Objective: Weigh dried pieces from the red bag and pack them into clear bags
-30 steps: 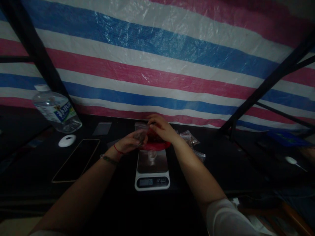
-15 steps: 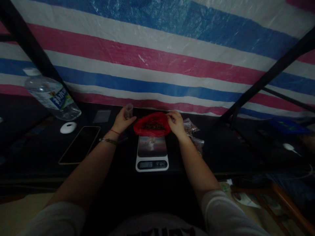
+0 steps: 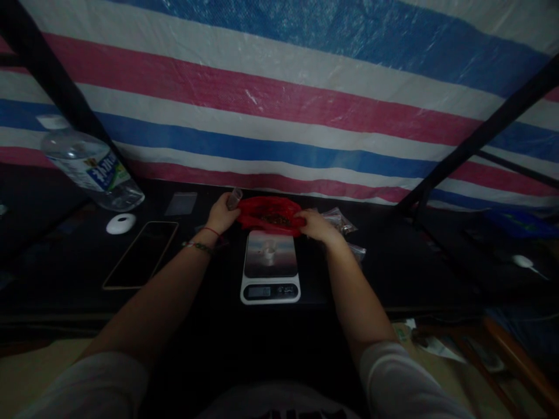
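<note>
A red plastic bag [image 3: 251, 220] lies spread open behind the kitchen scale, with small dark brown bits [image 3: 275, 219] inside. My left hand [image 3: 222, 214] is closed around a small clear plastic cup [image 3: 234, 198], its thumb at the bag's left edge. Whether that thumb also grips the bag, I cannot tell. On the other side, my right hand [image 3: 318, 226] pinches the bag's right rim. Between my forearms sits the white digital scale [image 3: 271, 293]; a small clear container [image 3: 269, 251] stands on its metal plate. The display's digits are too dim to read.
Small filled zip bags [image 3: 339, 220] lie right of my right hand. On the left are a flat zip bag [image 3: 181, 203], a phone [image 3: 142, 255], a white oval case [image 3: 121, 223] and a large clear bottle [image 3: 94, 166]. Striped sheeting [image 3: 279, 105] hangs behind the black table.
Both hands have closed in on the red bag's sides. The left-hand cup has tilted and come nearer the bag. The bag has shifted slightly back, uncovering more of the scale plate.
</note>
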The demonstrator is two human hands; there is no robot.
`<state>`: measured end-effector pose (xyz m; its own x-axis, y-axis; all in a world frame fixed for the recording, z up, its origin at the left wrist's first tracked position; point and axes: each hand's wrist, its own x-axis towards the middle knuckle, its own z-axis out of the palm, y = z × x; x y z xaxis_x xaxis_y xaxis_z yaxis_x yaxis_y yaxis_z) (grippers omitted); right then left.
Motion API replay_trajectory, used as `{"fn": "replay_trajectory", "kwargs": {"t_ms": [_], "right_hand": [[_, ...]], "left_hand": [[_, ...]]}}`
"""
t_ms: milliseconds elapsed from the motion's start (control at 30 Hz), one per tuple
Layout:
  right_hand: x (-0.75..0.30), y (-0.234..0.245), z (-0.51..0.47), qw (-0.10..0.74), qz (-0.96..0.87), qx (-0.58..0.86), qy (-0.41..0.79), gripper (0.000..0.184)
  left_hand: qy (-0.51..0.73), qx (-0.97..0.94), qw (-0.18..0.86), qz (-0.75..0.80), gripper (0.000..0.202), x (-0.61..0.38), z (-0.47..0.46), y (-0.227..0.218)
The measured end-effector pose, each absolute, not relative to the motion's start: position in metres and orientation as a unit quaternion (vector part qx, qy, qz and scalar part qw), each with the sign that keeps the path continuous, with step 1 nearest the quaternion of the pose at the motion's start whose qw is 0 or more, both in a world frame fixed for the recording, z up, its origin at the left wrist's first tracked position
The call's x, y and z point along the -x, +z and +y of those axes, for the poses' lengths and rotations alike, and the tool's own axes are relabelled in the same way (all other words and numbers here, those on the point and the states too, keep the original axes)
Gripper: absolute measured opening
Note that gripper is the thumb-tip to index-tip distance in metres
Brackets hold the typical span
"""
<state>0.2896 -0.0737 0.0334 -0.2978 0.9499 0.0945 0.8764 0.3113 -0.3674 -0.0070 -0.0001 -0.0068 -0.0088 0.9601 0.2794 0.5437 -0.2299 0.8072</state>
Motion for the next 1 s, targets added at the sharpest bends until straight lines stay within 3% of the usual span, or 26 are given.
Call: {"fn": "replay_trajectory", "kwargs": {"t_ms": [233, 400, 733, 1000], "right_hand": [[-0.282, 0.013, -0.055, 0.283, -0.735, 0.614, 0.062, 0.046], [-0.283, 0.008, -0.053, 0.345, -0.721, 0.598, 0.055, 0.043], [-0.285, 0.008, -0.051, 0.372, -0.721, 0.583, 0.041, 0.035], [-0.284, 0.016, -0.056, 0.328, -0.725, 0.603, 0.059, 0.039]], "left_hand": [[0.459, -0.628, 0.245, 0.578, 0.047, 0.003, 0.004, -0.009], [0.454, -0.62, 0.254, 0.587, 0.048, 0.003, 0.002, -0.008], [0.457, -0.614, 0.264, 0.587, 0.05, -0.001, -0.004, -0.002], [0.459, -0.613, 0.276, 0.581, 0.048, 0.001, 0.0, -0.004]]}}
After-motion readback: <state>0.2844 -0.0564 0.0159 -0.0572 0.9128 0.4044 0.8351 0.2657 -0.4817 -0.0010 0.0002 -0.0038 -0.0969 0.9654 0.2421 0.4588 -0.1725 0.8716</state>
